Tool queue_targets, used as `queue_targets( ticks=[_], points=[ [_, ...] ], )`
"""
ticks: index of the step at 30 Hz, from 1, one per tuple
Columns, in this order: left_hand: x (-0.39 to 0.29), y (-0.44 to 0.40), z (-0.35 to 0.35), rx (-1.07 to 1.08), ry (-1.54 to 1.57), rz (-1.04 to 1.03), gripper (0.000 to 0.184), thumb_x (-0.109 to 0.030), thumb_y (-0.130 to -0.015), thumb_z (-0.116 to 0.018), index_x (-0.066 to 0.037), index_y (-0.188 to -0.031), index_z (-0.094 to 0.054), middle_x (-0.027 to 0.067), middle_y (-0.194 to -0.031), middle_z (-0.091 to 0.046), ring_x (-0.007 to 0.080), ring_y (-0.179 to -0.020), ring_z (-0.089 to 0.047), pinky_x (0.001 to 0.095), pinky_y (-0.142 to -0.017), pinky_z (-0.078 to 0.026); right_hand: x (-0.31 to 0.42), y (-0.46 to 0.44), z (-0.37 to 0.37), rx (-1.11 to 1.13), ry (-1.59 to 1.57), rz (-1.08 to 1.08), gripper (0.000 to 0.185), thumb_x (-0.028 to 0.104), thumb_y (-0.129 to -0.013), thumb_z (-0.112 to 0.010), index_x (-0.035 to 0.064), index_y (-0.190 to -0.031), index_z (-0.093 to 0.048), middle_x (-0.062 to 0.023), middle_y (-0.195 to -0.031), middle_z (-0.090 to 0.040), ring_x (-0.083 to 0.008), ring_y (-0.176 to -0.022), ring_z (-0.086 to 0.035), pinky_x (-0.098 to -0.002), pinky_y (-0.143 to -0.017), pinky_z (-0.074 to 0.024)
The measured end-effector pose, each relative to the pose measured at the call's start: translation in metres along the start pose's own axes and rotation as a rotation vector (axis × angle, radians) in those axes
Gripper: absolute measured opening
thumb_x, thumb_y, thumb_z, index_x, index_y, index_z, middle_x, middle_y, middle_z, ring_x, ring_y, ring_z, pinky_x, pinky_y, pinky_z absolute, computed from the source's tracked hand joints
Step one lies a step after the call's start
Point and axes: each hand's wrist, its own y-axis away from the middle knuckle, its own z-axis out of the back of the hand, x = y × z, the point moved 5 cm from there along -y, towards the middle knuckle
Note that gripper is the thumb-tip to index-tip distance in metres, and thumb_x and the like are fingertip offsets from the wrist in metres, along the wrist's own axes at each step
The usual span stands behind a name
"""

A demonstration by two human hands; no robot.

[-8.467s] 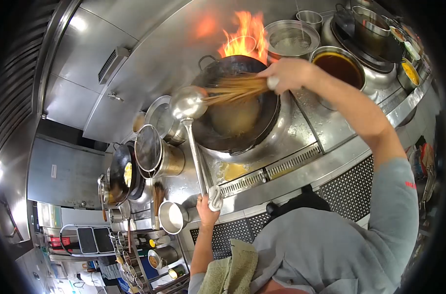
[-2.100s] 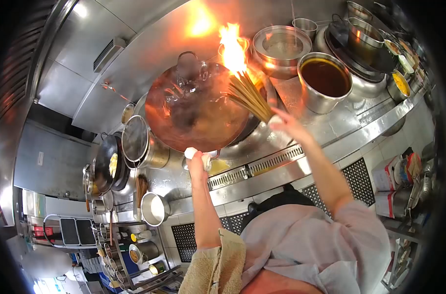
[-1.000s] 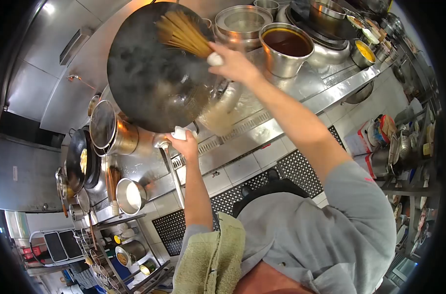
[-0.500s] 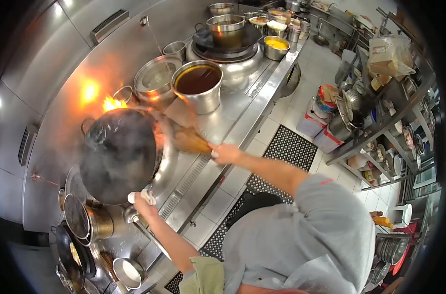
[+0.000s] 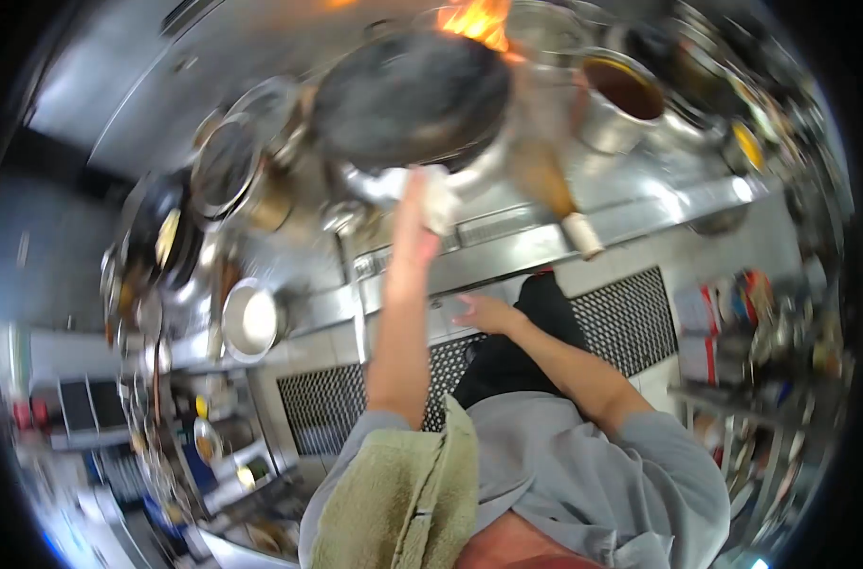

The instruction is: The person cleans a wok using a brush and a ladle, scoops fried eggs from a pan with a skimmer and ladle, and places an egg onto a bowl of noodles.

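Note:
Blurred by motion, my left hand [image 5: 420,223] is closed on a white cloth [image 5: 441,197] at the near rim of a big black wok [image 5: 413,100]. The wok sits tilted on the burner, hazy with smoke, and any handle under the cloth is hidden. Over the floor in front of the counter, my right hand [image 5: 488,313] is empty with its fingers apart. A brown bamboo wok brush [image 5: 545,185] lies on the counter right of the wok, its pale-wrapped handle sticking out past the front edge. Left of my left hand rests a long-handled ladle [image 5: 344,218].
Flames [image 5: 479,21] rise behind the wok. A steel pot of dark liquid [image 5: 623,95] stands to the right. On the left are a white-filled saucepan [image 5: 251,318], a lidded pot [image 5: 228,169] and a second wok [image 5: 161,232]. Black perforated mats [image 5: 631,318] cover the floor.
My right hand has let go of the wok brush and drawn back toward my body. The view has swung left. My left hand stays at the wok with the cloth.

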Motion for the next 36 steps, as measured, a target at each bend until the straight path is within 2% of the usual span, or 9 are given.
queue_targets(
  ticks=[9,13,16,21,24,28,30,32,36],
  points=[
    [0.057,0.219,0.017,-0.307,-0.013,0.060,0.057,-0.016,-0.084,-0.064,-0.003,-0.133,-0.038,0.0139,-0.102,-0.061,0.0251,-0.088,-0.063,0.0377,-0.072,-0.055,0.071,-0.057,-0.168,0.540,-0.934,-0.110,0.039,0.034,-0.083,-0.066,0.0046,-0.103,-0.051,-0.0066,-0.073,-0.057,-0.0180,-0.065,-0.053,-0.0307,-0.059,-0.0414],
    [0.025,0.278,0.059,-0.443,-0.140,-0.201,0.055,-0.026,-0.082,-0.056,0.005,-0.125,-0.043,0.0189,-0.102,-0.059,0.0298,-0.086,-0.062,0.0394,-0.076,-0.051,0.089,-0.050,-0.165,0.310,-1.174,-0.145,0.023,0.027,-0.086,-0.065,0.0066,-0.086,-0.054,-0.0002,-0.059,-0.051,-0.0130,-0.047,-0.047,-0.0279,-0.043,-0.0382],
    [-0.041,0.293,0.050,-0.372,-0.292,-0.491,0.057,-0.031,-0.082,-0.054,0.001,-0.127,-0.041,0.0154,-0.098,-0.060,0.0222,-0.082,-0.059,0.0341,-0.073,-0.048,0.101,-0.003,-0.043,0.122,-0.612,-0.062,0.017,0.017,-0.086,-0.062,0.0029,-0.088,-0.053,-0.0007,-0.053,-0.049,-0.0102,-0.040,-0.046,-0.0257,-0.035,-0.0342],
    [-0.079,0.258,0.100,-0.774,-0.273,-0.686,0.042,-0.035,-0.090,-0.049,-0.002,-0.117,-0.048,0.0090,-0.094,-0.061,0.0180,-0.080,-0.059,0.0310,-0.068,-0.046,0.115,0.100,0.081,0.284,-0.606,0.059,0.024,0.015,-0.082,-0.064,-0.0019,-0.096,-0.053,-0.0018,-0.053,-0.048,-0.0104,-0.039,-0.048,-0.0260,-0.036,-0.0376],
    [-0.056,0.228,0.126,-0.726,-0.226,-0.500,0.034,-0.032,-0.090,-0.052,-0.005,-0.110,-0.050,0.0066,-0.088,-0.062,0.0176,-0.077,-0.060,0.0315,-0.065,-0.047,0.126,0.134,0.146,0.157,-0.820,0.074,0.033,0.015,-0.082,-0.068,0.0031,-0.109,-0.053,-0.0008,-0.063,-0.052,-0.0084,-0.042,-0.048,-0.0229,-0.039,-0.0411],
    [0.011,0.207,0.111,-0.794,-0.217,-0.245,0.035,-0.025,-0.086,-0.060,-0.005,-0.113,-0.050,0.0086,-0.087,-0.062,0.0215,-0.076,-0.062,0.0349,-0.067,-0.051,0.109,0.111,0.300,-0.653,-0.422,0.281,0.065,0.012,-0.083,-0.066,0.0026,-0.140,-0.037,-0.0018,-0.081,-0.059,-0.0049,-0.053,-0.050,-0.0204,-0.042,-0.0381],
    [0.045,0.206,0.109,-0.795,-0.287,-0.251,0.037,-0.019,-0.085,-0.061,-0.004,-0.117,-0.050,0.0091,-0.092,-0.061,0.0225,-0.080,-0.062,0.0368,-0.070,-0.052,0.086,0.066,0.385,-0.621,-0.324,0.317,0.059,0.011,-0.085,-0.060,-0.0024,-0.138,-0.038,-0.0016,-0.058,-0.052,-0.0072,-0.040,-0.043,-0.0232,-0.040,-0.0359],
    [0.068,0.206,0.088,-0.811,-0.366,-0.234,0.040,-0.015,-0.084,-0.061,-0.004,-0.121,-0.048,0.0080,-0.097,-0.059,0.0210,-0.083,-0.061,0.0356,-0.069,-0.052,0.080,0.026,0.454,-0.739,-0.130,0.234,0.021,0.008,-0.082,-0.059,-0.0073,-0.095,-0.056,-0.0052,-0.052,-0.051,-0.0127,-0.038,-0.047,-0.0288,-0.040,-0.0375],
    [0.095,0.219,0.070,-0.891,-0.337,-0.182,0.042,-0.009,-0.081,-0.065,0.000,-0.119,-0.051,0.0092,-0.107,-0.058,0.0203,-0.090,-0.058,0.0324,-0.074,-0.050,0.006,-0.111,0.561,-0.864,0.283,-0.052,0.021,0.014,-0.075,-0.062,-0.0028,-0.063,-0.063,-0.0089,-0.050,-0.056,-0.0247,-0.046,-0.059,-0.0367,-0.047,-0.0454]
  ],
)
